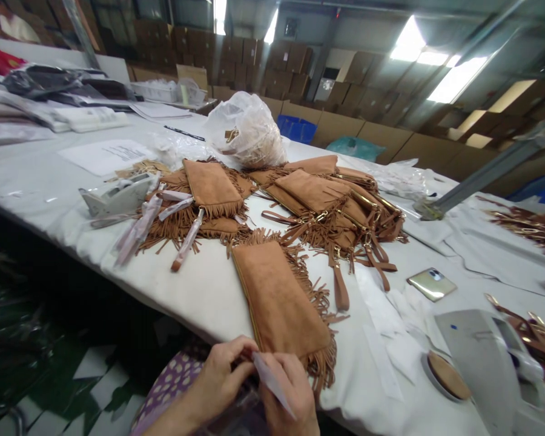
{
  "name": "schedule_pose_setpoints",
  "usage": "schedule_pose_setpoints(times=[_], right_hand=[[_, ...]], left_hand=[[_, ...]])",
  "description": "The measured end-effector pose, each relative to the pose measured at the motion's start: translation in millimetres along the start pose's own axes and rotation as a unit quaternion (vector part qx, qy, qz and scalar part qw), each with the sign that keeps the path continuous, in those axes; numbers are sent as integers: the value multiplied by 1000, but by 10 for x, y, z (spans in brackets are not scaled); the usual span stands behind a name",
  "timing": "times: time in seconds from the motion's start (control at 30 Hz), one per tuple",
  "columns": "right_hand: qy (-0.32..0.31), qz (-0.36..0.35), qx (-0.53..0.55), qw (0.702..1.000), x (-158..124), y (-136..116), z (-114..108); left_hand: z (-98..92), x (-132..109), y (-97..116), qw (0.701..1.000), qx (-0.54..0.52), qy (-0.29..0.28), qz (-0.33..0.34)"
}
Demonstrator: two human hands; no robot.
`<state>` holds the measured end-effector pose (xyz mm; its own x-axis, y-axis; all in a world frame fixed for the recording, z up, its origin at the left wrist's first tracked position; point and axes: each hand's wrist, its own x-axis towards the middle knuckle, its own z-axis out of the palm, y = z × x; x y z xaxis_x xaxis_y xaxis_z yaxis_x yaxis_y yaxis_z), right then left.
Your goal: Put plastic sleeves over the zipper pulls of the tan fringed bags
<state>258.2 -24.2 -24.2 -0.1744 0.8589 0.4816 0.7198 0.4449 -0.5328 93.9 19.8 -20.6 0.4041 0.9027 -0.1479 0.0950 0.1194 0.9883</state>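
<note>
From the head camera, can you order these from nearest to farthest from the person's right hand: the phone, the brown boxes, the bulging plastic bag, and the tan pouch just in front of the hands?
1. Tan pouch: just in front of the right hand.
2. Phone: on the table, off to the right.
3. Bulging plastic bag: farther back, behind the pouches.
4. Brown boxes: stacked in the background, beyond the table.

Just beyond the fingers (240,346), the white-covered table (186,290) bears a rectangular tan suede-like fringed pouch (279,297) and, farther, similar heaped pouches (315,191); right of the fingers, a gold-backed smartphone (431,284) and grey tape dispenser (481,351).
</note>
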Motion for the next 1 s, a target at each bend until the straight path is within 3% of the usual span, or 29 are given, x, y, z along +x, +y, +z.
schedule_pose_setpoints(times=[0.1,0.2,0.27,0.37,0.43,0.53,0.67,0.8,0.9,1.0], right_hand=[[33,-49,-54,997,-36,-27,49],[45,-85,-73,993,-66,-101,129],[37,-99,-76,992,-97,-128,164],[43,-67,-111,991,-171,-79,157],[47,-16,-141,989,-222,-1,138],[36,20,-137,990,-276,106,155],[44,-2,-135,990,-293,160,239],[54,-5,-122,991,-273,155,246],[51,-5,-106,993,-256,153,218],[46,-10,-101,994,-252,174,215]], left_hand=[[-56,-146,2,962,-204,18,-180],[-57,-298,6,914,-289,-54,-279],[-48,-348,-14,920,-263,-94,-275],[-101,-340,-60,958,-124,-85,-245],[-179,-309,-74,982,26,-62,-179],[-266,-265,-75,979,182,-65,-72],[-211,-202,-138,985,113,-87,-102],[-117,-138,-192,988,23,-23,-152],[-87,-125,-114,991,84,31,-100],[-38,-116,13,982,183,29,-39]])
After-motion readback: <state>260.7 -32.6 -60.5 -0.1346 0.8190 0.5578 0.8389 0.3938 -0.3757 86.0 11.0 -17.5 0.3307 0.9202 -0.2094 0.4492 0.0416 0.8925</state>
